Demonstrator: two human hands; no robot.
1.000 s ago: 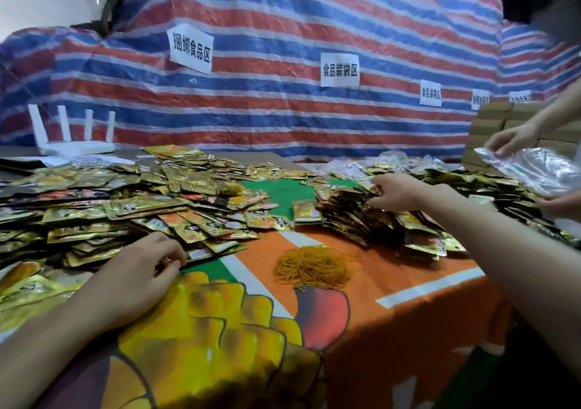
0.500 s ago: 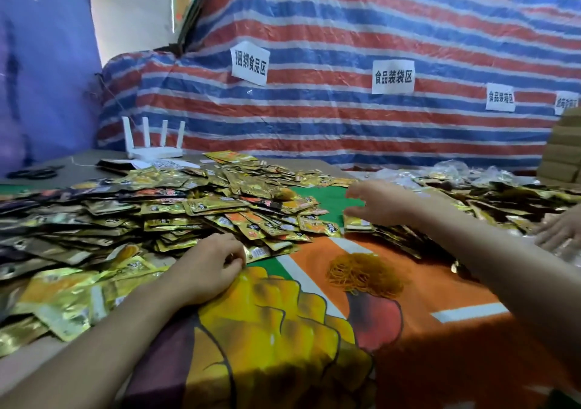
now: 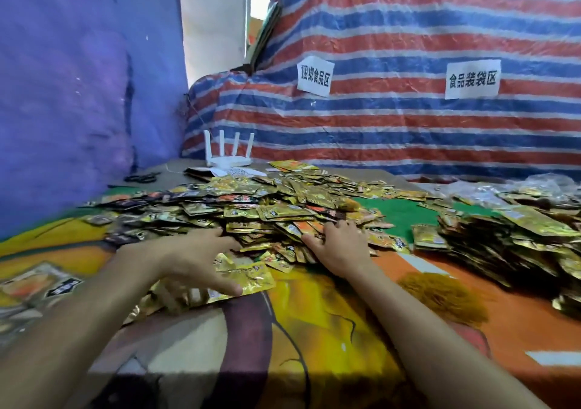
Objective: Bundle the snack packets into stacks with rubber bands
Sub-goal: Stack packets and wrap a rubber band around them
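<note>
A broad heap of gold, orange and black snack packets (image 3: 251, 210) covers the middle and left of the table. My right hand (image 3: 341, 246) lies on the near edge of this heap with its fingers spread flat among the packets. My left hand (image 3: 195, 261) reaches over a few loose gold packets (image 3: 248, 278) at the heap's front, fingers stretched out and blurred by motion. A mound of yellow rubber bands (image 3: 440, 295) sits on the orange cloth to the right of my right forearm. A second, darker pile of packets (image 3: 503, 239) lies at the right.
A printed cloth (image 3: 314, 330) covers the table. At the back stand a white router (image 3: 228, 157) and black scissors (image 3: 141, 177). Clear plastic bags (image 3: 534, 185) lie at the far right. A striped tarp with paper labels hangs behind.
The view has swung left. My right hand left the right-hand pile and now lies on the middle heap. My left hand uncurled and reached over loose gold packets. Another person's hands have left the view.
</note>
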